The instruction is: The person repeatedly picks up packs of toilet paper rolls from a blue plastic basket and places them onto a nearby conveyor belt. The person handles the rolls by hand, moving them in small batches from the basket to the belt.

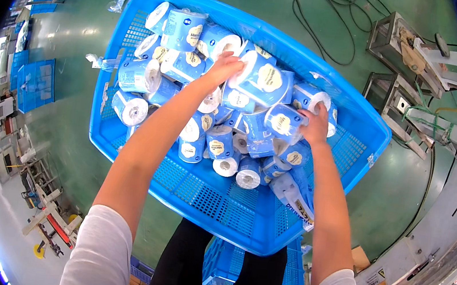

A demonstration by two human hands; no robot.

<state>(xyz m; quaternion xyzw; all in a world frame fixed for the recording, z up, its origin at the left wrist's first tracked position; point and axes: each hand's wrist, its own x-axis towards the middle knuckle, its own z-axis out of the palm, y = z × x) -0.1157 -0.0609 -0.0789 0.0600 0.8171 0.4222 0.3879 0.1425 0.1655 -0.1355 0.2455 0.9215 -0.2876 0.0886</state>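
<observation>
The left hand (pixel 224 64) reaches far into the heap with its fingers curled over the top edge of a large blue-wrapped pack of toilet rolls (pixel 260 80); the fingertips are hidden behind the wrapping, so how firmly it grips cannot be told. The right hand (pixel 314 125) lies knuckles-up on a smaller wrapped roll (pixel 282 123), fingers bent around its far side and mostly out of sight, closed on it as far as the view shows. Both forearms stretch straight out from the lower edge, bare from short pale sleeves, the left crossing over several rolls and hiding them. The large pack sits between the two hands, tilted, its round label facing up, touching the left hand and just beside the right. Around them lies a loose pile of blue-and-white wrapped rolls (pixel 145 77), some on end, some on their sides. All rest in a big blue plastic crate (pixel 215 201) with perforated walls, whose near half shows bare mesh floor. Beneath the crate is a green floor (pixel 81 36), with black cables (pixel 320 16) at the top and metal frames (pixel 405 68) to the right, bent by the lens.
</observation>
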